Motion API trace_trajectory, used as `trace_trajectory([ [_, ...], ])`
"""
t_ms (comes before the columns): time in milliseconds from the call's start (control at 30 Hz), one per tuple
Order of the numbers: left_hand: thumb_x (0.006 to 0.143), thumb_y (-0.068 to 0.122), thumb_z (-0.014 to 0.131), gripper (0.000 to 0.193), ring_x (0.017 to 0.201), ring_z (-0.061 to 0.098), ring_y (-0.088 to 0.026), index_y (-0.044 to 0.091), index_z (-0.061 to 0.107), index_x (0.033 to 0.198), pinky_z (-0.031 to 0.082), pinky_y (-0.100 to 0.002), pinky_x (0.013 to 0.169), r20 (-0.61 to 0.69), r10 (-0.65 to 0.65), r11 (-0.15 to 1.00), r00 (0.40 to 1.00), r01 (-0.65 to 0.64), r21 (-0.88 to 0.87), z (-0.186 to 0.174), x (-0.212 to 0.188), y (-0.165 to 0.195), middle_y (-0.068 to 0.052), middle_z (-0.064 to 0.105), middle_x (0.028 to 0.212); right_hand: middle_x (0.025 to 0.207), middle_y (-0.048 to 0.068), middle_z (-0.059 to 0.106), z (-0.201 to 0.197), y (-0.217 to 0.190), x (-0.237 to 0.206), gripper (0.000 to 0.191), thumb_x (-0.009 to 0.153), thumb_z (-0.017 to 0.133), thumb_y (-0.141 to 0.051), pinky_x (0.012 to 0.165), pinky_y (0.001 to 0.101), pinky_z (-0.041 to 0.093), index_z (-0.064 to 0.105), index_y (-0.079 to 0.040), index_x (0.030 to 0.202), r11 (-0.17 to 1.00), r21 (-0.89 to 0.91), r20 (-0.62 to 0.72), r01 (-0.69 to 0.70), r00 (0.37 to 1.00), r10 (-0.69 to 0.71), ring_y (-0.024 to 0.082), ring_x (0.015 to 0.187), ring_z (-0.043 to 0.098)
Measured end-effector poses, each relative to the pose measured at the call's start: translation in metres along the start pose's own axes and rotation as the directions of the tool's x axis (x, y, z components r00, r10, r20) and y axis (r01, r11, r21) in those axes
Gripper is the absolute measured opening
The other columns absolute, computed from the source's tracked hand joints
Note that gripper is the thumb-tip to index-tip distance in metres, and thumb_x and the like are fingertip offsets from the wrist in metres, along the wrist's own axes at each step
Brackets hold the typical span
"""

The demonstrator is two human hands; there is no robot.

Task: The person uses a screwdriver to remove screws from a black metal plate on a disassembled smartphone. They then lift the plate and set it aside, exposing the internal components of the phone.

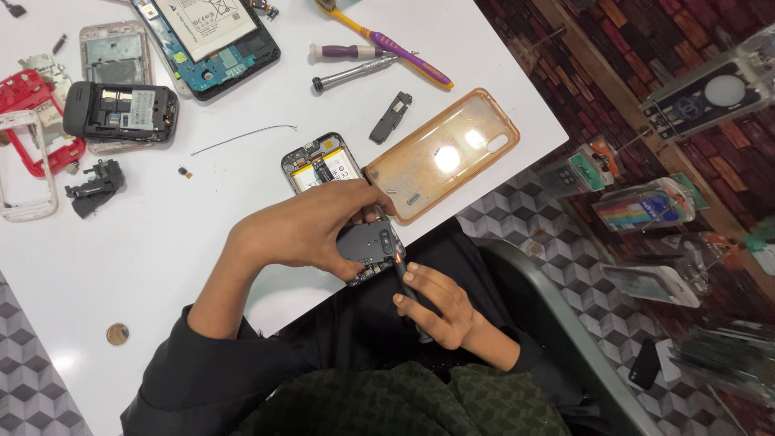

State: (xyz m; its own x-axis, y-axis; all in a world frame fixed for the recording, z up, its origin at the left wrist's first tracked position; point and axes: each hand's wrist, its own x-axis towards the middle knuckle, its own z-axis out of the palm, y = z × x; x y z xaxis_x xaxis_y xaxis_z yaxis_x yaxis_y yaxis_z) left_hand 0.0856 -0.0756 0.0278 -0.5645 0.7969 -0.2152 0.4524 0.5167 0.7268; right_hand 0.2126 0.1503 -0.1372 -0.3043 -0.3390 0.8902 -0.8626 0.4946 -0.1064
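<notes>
An opened smartphone (323, 165) with its back off lies at the near edge of the white table (145, 258). My left hand (311, 230) lies across its lower half and grips it, fingers over a dark inner cover plate (367, 242). My right hand (440, 311) is just below the table edge and holds a thin dark screwdriver (401, 274) whose tip touches the phone's lower right corner.
A translucent orange back cover (440, 153) lies right of the phone. Further back are a small black part (391, 117), two screwdrivers (355, 64), a purple-and-yellow tool (395, 44), another opened phone (206, 40), a black phone body (121, 111), red and white frames (28, 129). A coin (117, 334) sits near left.
</notes>
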Motion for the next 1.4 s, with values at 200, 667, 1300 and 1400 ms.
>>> trace_trajectory([
  [200,0.062,0.020,0.084,0.081,0.098,0.065,-0.023,0.005,0.051,0.134,0.055,-0.036,0.090,-0.146,0.099,0.993,0.984,-0.107,-0.049,0.000,0.003,0.008,-0.010,0.064,0.101,0.116,0.019,0.065,-0.012,0.009,0.012,0.018,0.105,0.057,-0.017,0.101,0.0484,0.061,0.058,-0.007,0.120,0.921,0.363,-0.152,-0.140,0.966,0.207,0.036,0.110,0.069],
  [667,0.070,0.024,0.084,0.079,0.103,0.063,-0.024,0.009,0.050,0.140,0.055,-0.038,0.091,-0.430,0.134,0.975,0.893,-0.196,-0.103,0.013,0.016,0.025,-0.011,0.063,0.116,0.091,0.005,0.062,-0.037,0.064,0.086,0.036,0.082,0.079,0.012,0.059,0.0274,0.048,0.076,-0.007,0.112,0.918,0.104,0.048,-0.383,0.924,0.380,0.012,0.070,0.061],
  [1300,0.095,0.014,0.072,0.025,0.081,0.074,-0.019,0.004,0.072,0.117,0.058,-0.032,0.074,-0.603,0.117,0.987,0.789,-0.159,-0.016,0.018,0.033,0.001,-0.011,0.074,0.098,0.098,0.007,0.068,-0.052,0.112,0.140,0.044,0.085,0.060,0.018,0.072,0.0270,0.055,0.075,-0.005,0.120,0.766,0.090,0.291,-0.636,0.752,0.591,0.017,0.089,0.070],
  [1400,0.092,0.012,0.072,0.025,0.078,0.076,-0.018,0.002,0.072,0.116,0.060,-0.030,0.072,-0.588,0.075,0.985,0.806,-0.150,-0.081,0.021,0.036,-0.003,-0.012,0.075,0.096,0.091,0.008,0.068,-0.048,0.112,0.142,0.041,0.085,0.066,0.016,0.064,0.0276,0.049,0.076,-0.005,0.118,0.769,0.037,0.289,-0.638,0.744,0.603,0.018,0.082,0.066],
])
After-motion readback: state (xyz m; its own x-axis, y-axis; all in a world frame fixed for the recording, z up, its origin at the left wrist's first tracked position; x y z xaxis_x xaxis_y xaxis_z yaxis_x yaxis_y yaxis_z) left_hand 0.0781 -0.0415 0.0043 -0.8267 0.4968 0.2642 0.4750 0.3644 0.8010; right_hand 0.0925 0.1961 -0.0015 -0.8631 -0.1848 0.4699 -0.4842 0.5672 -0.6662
